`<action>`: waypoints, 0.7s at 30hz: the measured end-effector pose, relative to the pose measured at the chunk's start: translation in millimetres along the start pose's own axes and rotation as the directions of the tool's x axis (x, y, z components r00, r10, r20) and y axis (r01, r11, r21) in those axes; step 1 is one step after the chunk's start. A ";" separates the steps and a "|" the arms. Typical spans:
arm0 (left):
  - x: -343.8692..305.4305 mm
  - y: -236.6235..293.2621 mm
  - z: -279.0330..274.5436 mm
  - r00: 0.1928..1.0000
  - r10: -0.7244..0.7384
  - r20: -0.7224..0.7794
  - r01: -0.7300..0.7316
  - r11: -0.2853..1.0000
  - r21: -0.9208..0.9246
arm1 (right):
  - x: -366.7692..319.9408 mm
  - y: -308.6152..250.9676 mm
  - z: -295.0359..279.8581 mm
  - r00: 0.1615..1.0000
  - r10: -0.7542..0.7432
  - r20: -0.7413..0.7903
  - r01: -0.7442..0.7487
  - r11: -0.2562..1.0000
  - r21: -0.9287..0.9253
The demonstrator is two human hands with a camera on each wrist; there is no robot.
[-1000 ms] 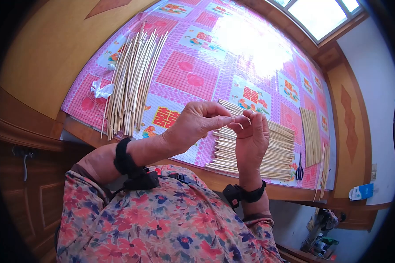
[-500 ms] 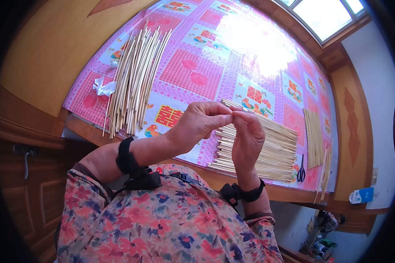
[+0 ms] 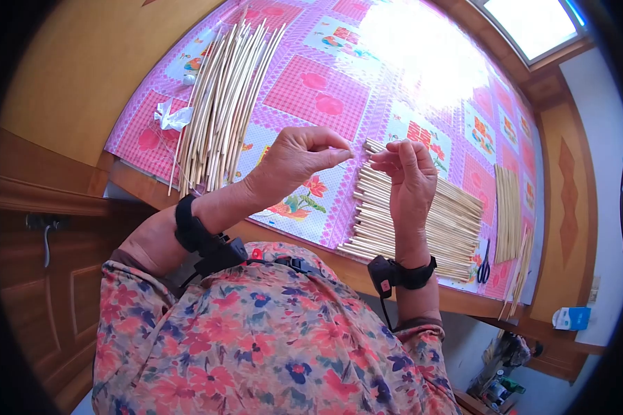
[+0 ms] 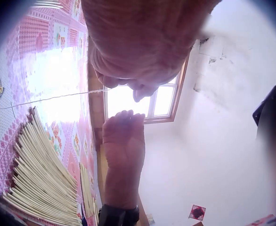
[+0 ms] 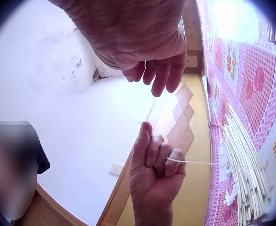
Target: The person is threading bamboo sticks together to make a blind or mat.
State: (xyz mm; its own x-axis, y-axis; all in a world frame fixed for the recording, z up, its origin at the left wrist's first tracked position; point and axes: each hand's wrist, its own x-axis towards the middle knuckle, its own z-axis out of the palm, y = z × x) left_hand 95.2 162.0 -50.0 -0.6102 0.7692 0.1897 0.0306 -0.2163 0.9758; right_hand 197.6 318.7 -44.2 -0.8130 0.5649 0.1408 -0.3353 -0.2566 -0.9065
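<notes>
My left hand [image 3: 291,162] is raised above the near side of the table, thumb and forefinger pinching a thin white string [image 4: 48,99]. In the right wrist view the string leaves its curled fingers and runs across toward a loose pile of sticks [image 5: 245,165]; a short end pokes out by the thumb tip. A small gap to the right, my right hand [image 3: 414,176] is held up with loosely bent fingers and a ring [image 5: 150,63], with nothing showing between them. Below and behind it lies a row of pale thin sticks [image 3: 436,221], side by side.
A patterned pink cloth [image 3: 318,97] covers the table. Crumpled white plastic [image 3: 173,117] lies beside the loose pile on the left. On the right are dark scissors [image 3: 484,266], a narrower row of sticks [image 3: 507,214] and a few loose sticks [image 3: 522,273] at the edge.
My hands met at the fingertips half a second ago; now they have drawn apart, the right hand to the right. The head view has also shifted.
</notes>
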 end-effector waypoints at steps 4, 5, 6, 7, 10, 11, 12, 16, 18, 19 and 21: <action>-15.7 0.5 -18.4 0.978 -0.186 -0.089 0.186 0.982 -0.008 | 24.0 65.6 -57.8 0.969 0.246 -0.035 -0.199 0.687 -0.698; -19.8 -1.9 -22.1 0.968 -0.225 -0.111 0.225 0.974 -0.015 | 25.3 85.9 -70.0 0.981 0.190 0.038 -0.073 0.543 -0.836; -23.7 -5.0 -25.4 0.966 -0.228 -0.119 0.228 0.973 -0.013 | 25.8 106.3 -81.7 0.981 0.149 0.122 0.059 0.371 -0.927; -27.2 -8.9 -28.3 0.959 -0.236 -0.156 0.236 0.972 -0.016 | 27.6 126.5 -93.9 0.973 0.164 0.162 0.109 0.292 -0.950; -35.5 -19.6 -34.6 0.943 -0.240 -0.231 0.237 0.971 -0.037 | 32.9 151.3 -94.9 0.954 0.236 0.186 0.185 0.028 -0.982; -38.5 -21.9 -36.8 0.931 -0.264 -0.250 0.265 0.964 -0.031 | 36.1 156.8 -94.6 0.951 0.242 0.194 0.190 0.039 -0.981; -40.9 -23.3 -38.8 0.919 -0.288 -0.270 0.293 0.956 -0.025 | 40.2 163.2 -95.1 0.937 0.271 0.221 0.235 -0.021 -0.972; -46.8 -34.5 -36.4 0.910 -0.298 -0.287 0.292 0.954 -0.065 | 52.9 192.3 -101.4 0.891 0.354 0.283 0.377 -0.233 -0.896; -46.7 -40.3 -33.6 0.901 -0.310 -0.302 0.297 0.951 -0.089 | 54.5 201.7 -103.9 0.889 0.360 0.283 0.383 -0.247 -0.890; -44.7 -41.4 -30.8 0.908 -0.282 -0.308 0.261 0.959 -0.111 | 54.6 203.8 -103.4 0.891 0.362 0.275 0.383 -0.272 -0.883; -39.9 -43.7 -27.4 0.922 -0.246 -0.300 0.217 0.968 -0.126 | 57.8 197.1 -99.5 0.866 0.430 0.253 0.383 -0.247 -0.890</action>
State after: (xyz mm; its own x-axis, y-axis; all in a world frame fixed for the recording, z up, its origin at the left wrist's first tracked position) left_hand 96.5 124.2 -103.2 -0.8075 0.5817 -0.0975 -0.2024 -0.1179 0.9722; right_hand 131.9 378.8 -254.3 -0.9693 0.1803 -0.1671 0.1951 0.9778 -0.0765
